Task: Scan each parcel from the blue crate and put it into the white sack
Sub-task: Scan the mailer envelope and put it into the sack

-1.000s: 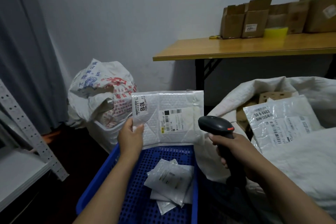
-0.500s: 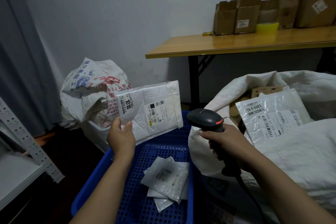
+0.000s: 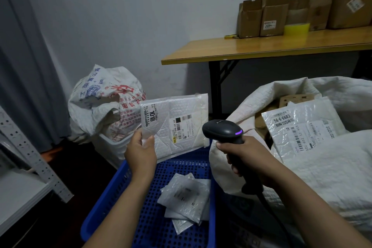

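My left hand (image 3: pixel 141 152) grips the lower left corner of a white bubble-mailer parcel (image 3: pixel 177 125), held upright above the blue crate (image 3: pixel 104 203) with its labels facing me. My right hand (image 3: pixel 244 157) is closed around the handle of a black barcode scanner (image 3: pixel 221 130), whose head sits just right of the parcel, pointing at it, with a purple light lit on top. A few small white parcels (image 3: pixel 186 197) lie in the crate. The white sack (image 3: pixel 332 177) gapes open at the right, holding a labelled white parcel (image 3: pixel 302 129) and cardboard.
A printed woven bag (image 3: pixel 104 103) sits in a white bin behind the crate. A wooden table (image 3: pixel 261 48) with several cardboard boxes (image 3: pixel 267 18) stands at the back right. Grey metal shelving (image 3: pixel 30 163) is at the left, before a curtain.
The parcel has tilted and shifted slightly left in my left hand. The scanner's light has changed from red to purple. My right hand stays close beside the parcel.
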